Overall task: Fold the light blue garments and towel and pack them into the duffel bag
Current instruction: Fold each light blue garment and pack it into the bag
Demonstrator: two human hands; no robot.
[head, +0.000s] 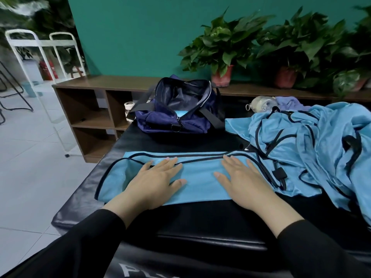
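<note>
My left hand point(158, 181) and right hand point(243, 180) press flat, fingers straight, grasping nothing, on the folded garment point(200, 177). Its long axis runs left-right, so I'd judge the next fold goes end to end. Beyond it sits the open duffel bag point(180, 109), nearer my left hand.

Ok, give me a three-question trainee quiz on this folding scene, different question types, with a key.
1. True or false: both hands lie flat on the folded garment.
2. The duffel bag is: A zipped shut, B open, C on the floor.
3. Fill in: the unfolded garment pile lies to the person's ____.

Key: 1 true, the left hand and right hand press it with straight fingers. 2 B. 3 right.
</note>
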